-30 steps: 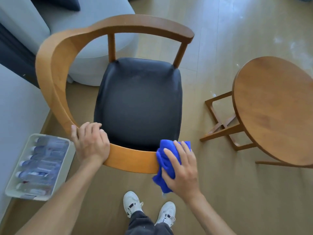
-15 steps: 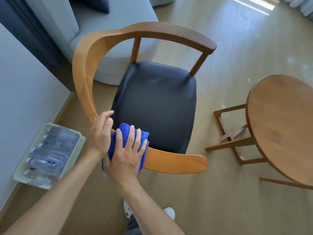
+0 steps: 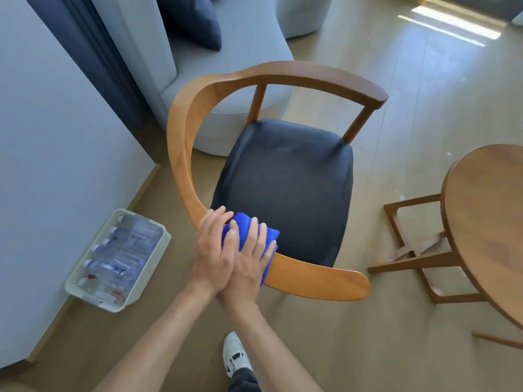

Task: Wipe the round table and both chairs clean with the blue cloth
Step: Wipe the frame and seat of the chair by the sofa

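Note:
The chair [image 3: 285,188] has a dark seat and a curved wooden back rail [image 3: 308,72], and it stands in front of me. The blue cloth [image 3: 270,236] lies bunched on the near part of the rail. My right hand [image 3: 250,261] presses flat on the cloth with its fingers stretched over it. My left hand [image 3: 210,247] lies on the rail right beside it, touching the cloth's left edge and overlapping my right hand. The round wooden table [image 3: 486,222] stands to the right, partly out of view. Only one chair shows.
A clear plastic bin of bottles [image 3: 119,258] sits on the floor by the white wall at left. A grey sofa [image 3: 226,80] with a dark cushion is behind the chair. My shoe [image 3: 235,355] is below my arms. The table's wooden legs [image 3: 410,258] stand beside the chair.
My right hand slid the cloth leftwards along the rail from its right end to meet my left hand. My left hand loosened its grip on the rail and now lies against the cloth.

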Demonstrator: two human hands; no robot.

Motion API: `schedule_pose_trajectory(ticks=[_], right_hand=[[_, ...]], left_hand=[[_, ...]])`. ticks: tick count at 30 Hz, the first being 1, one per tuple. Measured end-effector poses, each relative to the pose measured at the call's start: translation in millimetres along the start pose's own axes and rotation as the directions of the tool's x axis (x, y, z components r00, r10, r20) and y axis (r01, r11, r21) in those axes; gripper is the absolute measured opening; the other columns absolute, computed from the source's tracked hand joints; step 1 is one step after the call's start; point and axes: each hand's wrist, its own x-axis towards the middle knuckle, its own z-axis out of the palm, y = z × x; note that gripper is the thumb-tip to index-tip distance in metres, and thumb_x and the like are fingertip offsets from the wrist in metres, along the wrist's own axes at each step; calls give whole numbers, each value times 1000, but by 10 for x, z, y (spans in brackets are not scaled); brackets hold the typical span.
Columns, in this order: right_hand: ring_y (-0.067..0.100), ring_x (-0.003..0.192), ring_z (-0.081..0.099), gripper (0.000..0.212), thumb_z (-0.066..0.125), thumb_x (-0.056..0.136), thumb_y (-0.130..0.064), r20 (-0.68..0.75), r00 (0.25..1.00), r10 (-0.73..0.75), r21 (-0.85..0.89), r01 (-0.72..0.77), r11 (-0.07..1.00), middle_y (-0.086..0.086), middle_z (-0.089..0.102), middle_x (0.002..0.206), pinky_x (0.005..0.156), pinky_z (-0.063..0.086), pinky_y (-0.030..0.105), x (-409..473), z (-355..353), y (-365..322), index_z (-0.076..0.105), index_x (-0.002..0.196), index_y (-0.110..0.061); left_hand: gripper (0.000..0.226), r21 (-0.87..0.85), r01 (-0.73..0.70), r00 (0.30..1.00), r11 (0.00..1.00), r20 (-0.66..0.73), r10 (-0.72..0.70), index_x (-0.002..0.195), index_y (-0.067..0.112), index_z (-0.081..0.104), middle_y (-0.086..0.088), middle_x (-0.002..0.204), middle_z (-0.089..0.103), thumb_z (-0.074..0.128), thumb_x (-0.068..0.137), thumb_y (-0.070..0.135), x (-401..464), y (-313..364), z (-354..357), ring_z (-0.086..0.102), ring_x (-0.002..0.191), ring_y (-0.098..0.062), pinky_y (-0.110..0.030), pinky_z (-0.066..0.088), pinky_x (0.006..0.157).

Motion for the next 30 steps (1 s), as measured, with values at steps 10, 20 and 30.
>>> schedule_pose_trajectory(ticks=[10,20,30], right_hand=[[20,127,47,32,49,93,-10,47,999,-27,355,9,935,1,59,128,110,33,34,405,-370,580,59,123,-10],[22,78,64,40,34,95,-27,-111,960,-255,-214,228,950,-3,62,71,78,52,39,349,-69,673,60,67,-17],[21,78,69,36,41,89,-33,-151,970,-192,-134,172,976,-2,69,80,75,42,31,403,33,688,67,70,-17]], left_hand=[[50,487,179,984,855,-80,-161,146,26,37,-12,158,18,38,98,40,94,-70,96,13,145,-34,-60,17,112],[46,720,-81,988,689,-35,153,131,22,57,-20,146,40,59,87,34,843,-569,-91,36,135,-44,-62,33,105],[61,795,-359,890,489,134,435,139,21,46,-18,151,34,67,82,28,2222,-424,-674,28,140,-41,-61,23,111]])
